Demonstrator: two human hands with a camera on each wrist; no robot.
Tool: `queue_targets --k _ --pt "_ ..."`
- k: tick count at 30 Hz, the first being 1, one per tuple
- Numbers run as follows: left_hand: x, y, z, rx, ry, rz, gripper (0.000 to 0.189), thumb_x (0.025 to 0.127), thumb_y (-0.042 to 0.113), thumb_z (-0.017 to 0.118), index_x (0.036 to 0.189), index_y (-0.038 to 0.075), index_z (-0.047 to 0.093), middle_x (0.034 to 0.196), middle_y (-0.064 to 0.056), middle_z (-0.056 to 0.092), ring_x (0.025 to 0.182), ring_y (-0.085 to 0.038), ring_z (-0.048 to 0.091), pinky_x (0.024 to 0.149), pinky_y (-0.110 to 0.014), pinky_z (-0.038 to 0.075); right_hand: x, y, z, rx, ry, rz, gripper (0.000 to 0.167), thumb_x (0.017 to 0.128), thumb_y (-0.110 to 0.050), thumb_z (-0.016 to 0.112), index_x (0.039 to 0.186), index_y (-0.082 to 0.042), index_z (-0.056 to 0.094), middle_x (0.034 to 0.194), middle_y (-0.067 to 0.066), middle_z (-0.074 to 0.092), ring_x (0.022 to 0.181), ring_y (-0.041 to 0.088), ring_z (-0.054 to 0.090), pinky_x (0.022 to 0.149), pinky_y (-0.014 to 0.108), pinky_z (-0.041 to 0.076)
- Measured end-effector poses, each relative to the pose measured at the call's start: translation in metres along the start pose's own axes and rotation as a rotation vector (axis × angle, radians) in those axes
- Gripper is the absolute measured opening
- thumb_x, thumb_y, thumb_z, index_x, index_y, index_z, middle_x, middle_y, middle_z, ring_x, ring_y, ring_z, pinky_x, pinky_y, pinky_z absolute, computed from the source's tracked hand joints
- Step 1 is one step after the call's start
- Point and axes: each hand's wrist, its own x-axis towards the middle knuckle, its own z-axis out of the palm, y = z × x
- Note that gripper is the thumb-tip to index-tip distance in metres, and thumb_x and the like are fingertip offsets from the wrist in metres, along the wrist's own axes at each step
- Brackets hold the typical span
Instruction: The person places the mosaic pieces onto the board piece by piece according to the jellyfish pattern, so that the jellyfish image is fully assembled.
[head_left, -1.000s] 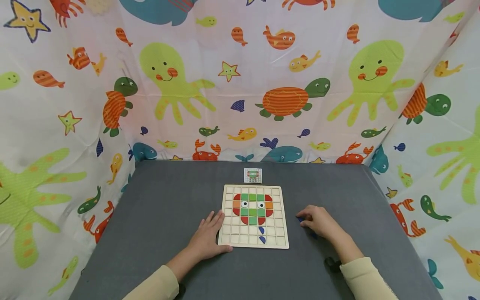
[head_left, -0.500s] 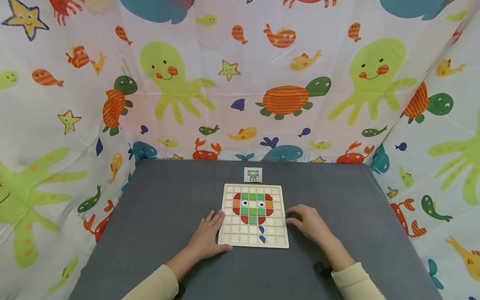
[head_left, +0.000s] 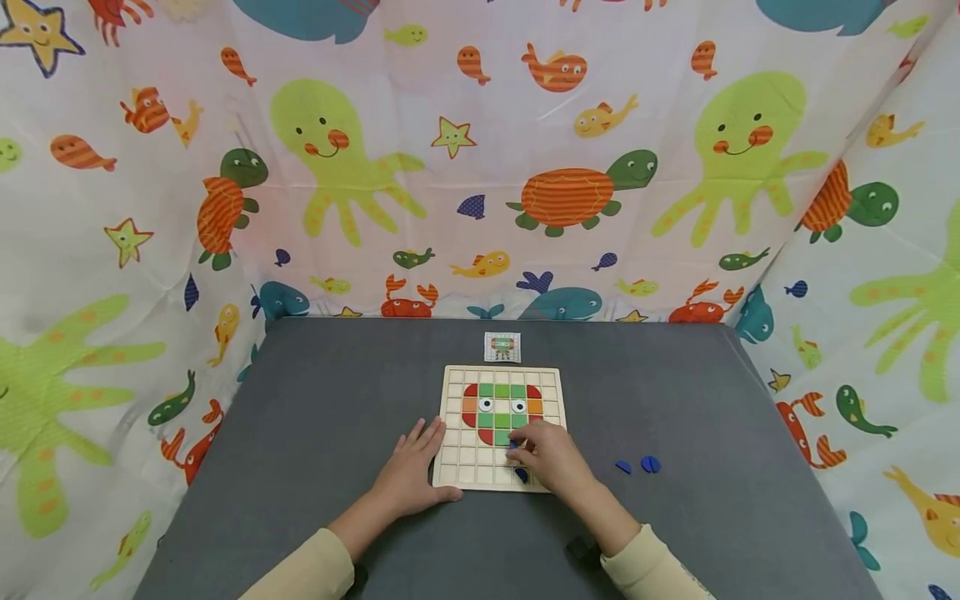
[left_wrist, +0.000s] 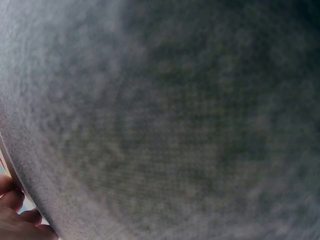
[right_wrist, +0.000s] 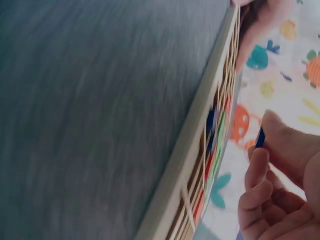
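Note:
A square wooden grid board (head_left: pixel 465 467) lies on the grey table, with red, orange and green tiles (head_left: pixel 502 419) and two round eye tiles set in it. My left hand (head_left: pixel 408 467) rests flat against the board's left edge, fingers spread. Over the lower right of the board, my right hand (head_left: pixel 553 458) pinches a small blue piece (right_wrist: pixel 260 137) between thumb and fingers. Just below those fingertips a blue half-round tile (head_left: pixel 521 475) sits in the grid. In the left wrist view only fingertips (left_wrist: pixel 12 200) show at the lower left.
Loose blue half-round pieces (head_left: pixel 650 464) lie on the table right of the board, with another blue piece (head_left: pixel 623 467) beside them. Behind the board lies a small picture card (head_left: pixel 502 347). A curtain (head_left: pixel 480 167) printed with sea animals surrounds the table.
My right hand has moved left from the table beside the board to over its lower right, carrying the blue piece. The loose blue pieces it hid are now visible. The left hand stays put.

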Motion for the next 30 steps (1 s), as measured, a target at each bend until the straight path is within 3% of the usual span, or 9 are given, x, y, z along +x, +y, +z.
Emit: queue_targets --k 7,11,19,30 --pt "0.001 -0.002 0.001 0.015 0.006 0.003 0.113 0.075 0.065 0.079 0.16 0.009 0.028 0.167 -0.006 0.025 0.156 -0.034 0.016 0.122 -0.06 0.021 0.006 -0.013 0.021 -0.084 -0.055 0.031 0.016 0.081 -0.015 0.085 0.095 -0.008 0.08 0.083 0.0 0.068 0.069 0.009 0.053 0.063 0.027 0.049" --pt "0.001 -0.002 0.001 0.016 0.009 0.005 0.114 0.075 0.065 0.079 0.16 0.009 0.028 0.167 -0.006 0.025 0.156 -0.034 0.016 0.122 -0.06 0.021 0.009 -0.015 0.025 -0.103 -0.065 0.066 0.015 0.079 -0.013 0.086 0.092 -0.008 0.08 0.082 0.001 0.069 0.07 0.01 0.057 0.064 0.029 0.051" --pt "0.0 0.001 -0.001 0.0 0.007 0.009 0.112 0.076 0.062 0.08 0.16 0.008 0.029 0.167 -0.008 0.025 0.156 -0.036 0.017 0.121 -0.062 0.02 0.013 -0.015 0.027 -0.108 -0.075 0.1 0.014 0.079 -0.014 0.086 0.091 -0.01 0.081 0.086 0.002 0.074 0.074 0.012 0.063 0.069 0.033 0.054" --pt "-0.001 0.001 0.0 -0.002 0.012 0.011 0.113 0.076 0.063 0.08 0.161 0.009 0.027 0.167 -0.007 0.025 0.156 -0.035 0.016 0.122 -0.061 0.019 0.016 -0.017 0.024 -0.067 -0.096 0.114 0.018 0.078 -0.013 0.086 0.094 -0.007 0.08 0.077 -0.001 0.067 0.066 0.01 0.052 0.062 0.028 0.046"
